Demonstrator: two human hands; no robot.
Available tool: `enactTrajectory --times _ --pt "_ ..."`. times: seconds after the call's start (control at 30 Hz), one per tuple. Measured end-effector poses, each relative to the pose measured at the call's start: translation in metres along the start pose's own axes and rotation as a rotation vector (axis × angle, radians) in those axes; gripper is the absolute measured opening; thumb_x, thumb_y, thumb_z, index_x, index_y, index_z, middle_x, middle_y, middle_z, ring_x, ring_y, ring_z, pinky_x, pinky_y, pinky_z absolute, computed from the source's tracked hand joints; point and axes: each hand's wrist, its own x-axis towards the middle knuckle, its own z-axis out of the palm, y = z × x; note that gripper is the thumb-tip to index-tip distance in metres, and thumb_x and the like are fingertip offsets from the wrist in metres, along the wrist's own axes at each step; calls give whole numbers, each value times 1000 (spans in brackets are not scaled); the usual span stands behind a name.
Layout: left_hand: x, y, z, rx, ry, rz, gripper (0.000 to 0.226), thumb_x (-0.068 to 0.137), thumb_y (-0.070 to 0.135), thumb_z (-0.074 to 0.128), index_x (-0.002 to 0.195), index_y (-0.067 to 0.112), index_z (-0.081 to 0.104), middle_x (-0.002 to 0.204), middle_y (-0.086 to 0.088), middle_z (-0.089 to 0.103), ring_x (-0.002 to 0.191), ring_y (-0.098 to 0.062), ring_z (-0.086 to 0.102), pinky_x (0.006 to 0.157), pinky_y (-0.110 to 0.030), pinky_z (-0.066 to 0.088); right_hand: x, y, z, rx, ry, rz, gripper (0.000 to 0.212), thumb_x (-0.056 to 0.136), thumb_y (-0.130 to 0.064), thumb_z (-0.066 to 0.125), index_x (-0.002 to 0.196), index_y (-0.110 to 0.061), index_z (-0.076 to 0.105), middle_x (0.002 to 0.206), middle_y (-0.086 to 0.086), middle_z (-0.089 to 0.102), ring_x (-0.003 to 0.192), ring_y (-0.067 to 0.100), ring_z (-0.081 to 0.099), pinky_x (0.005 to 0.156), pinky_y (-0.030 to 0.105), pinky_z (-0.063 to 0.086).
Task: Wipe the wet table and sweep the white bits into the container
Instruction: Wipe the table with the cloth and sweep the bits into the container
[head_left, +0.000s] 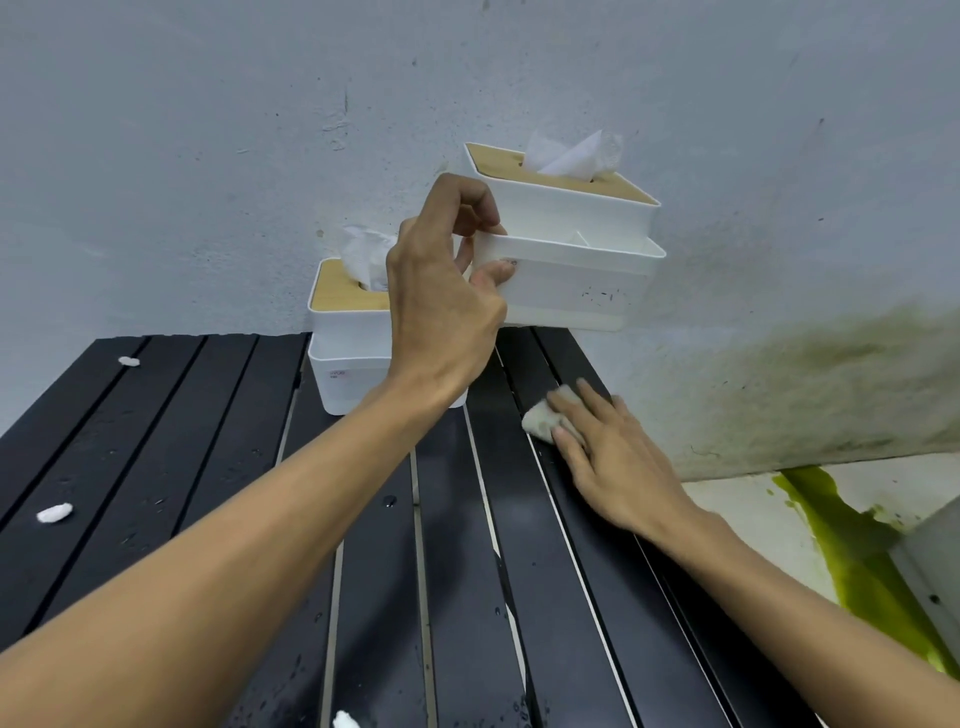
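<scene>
My left hand (441, 291) grips the left end of a white tissue box with a wooden lid (566, 249) and holds it lifted above the black slatted table (457, 571), at its far right corner. My right hand (608, 452) lies flat on the table's right slats, pressing a damp beige tissue wad (540, 418) under the fingers. Water drops dot the slats. White bits lie on the table: one at the far left (129, 361), one at the left middle (54, 513), one at the near edge (345, 721).
A second white tissue box with a wooden lid (345, 332) stands on the table's far middle, partly behind my left wrist. A grey-blue wall runs behind. Right of the table, green algae stains (852, 561) mark the floor and the wall's foot.
</scene>
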Motion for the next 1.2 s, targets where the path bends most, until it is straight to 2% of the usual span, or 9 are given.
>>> enactTrajectory --times 0.1,0.2,0.3,0.47,0.6,0.73,0.83,1.0,1.2 --pt "-1 3 0 -7 8 -3 45 71 -11 70 93 23 49 89 12 55 93 -17 56 84 -32 58 75 -6 12 15 46 69 52 103 -44 24 149 -25 42 157 11 38 145 38 30 118 50 28" --pt "1 2 0 -4 7 -1 45 71 -10 70 93 23 49 89 14 54 94 -17 56 84 -32 58 121 -29 21 31 41 32 36 104 -33 28 128 -24 54 138 7 55 128 34 47 105 48 39" --pt "2 2 3 6 -5 1 44 72 -9 70 93 24 49 90 14 55 96 -19 57 84 -35 58 124 -42 21 70 2 -33 31 104 -30 32 121 -20 56 133 5 58 122 31 51 100 45 38" --pt "-1 -9 10 22 -14 -8 38 72 -6 70 95 19 52 89 16 55 96 -23 58 85 -43 57 50 -28 7 53 -46 -208 44 102 -27 41 143 -13 50 154 11 43 141 33 38 120 41 26" --pt "-11 -16 22 20 -12 -28 35 72 -6 69 96 14 53 89 12 57 95 -25 58 85 -46 56 -33 -26 -14 87 -85 -198 46 107 -32 40 153 -26 38 165 -6 21 153 17 13 120 22 4" --pt "-22 -26 34 52 -23 -54 34 73 -6 69 95 15 54 90 6 58 91 -24 55 81 -48 55 -67 -25 -21 54 -117 -192 62 98 -50 17 155 -31 31 166 -13 14 154 10 4 122 23 1" --pt "-29 -35 42 78 -35 -75 35 73 -7 67 93 17 54 90 6 57 90 -23 54 79 -46 53 -67 -24 -20 44 -116 -189 67 94 -51 12 155 -32 32 166 -13 15 154 10 4 123 23 0" --pt "-43 -49 51 152 -49 -140 34 75 -7 68 94 18 55 93 4 60 90 -14 49 80 -21 45 -67 -22 -16 50 -113 -180 63 96 -51 14 154 -34 32 166 -12 15 155 10 3 126 30 6" --pt "-53 -61 56 193 -74 -138 33 75 -7 67 95 16 55 93 7 59 96 -16 49 83 -39 50 -66 -19 -11 60 -113 -171 61 97 -53 15 154 -37 31 166 -14 13 154 8 1 126 31 6"
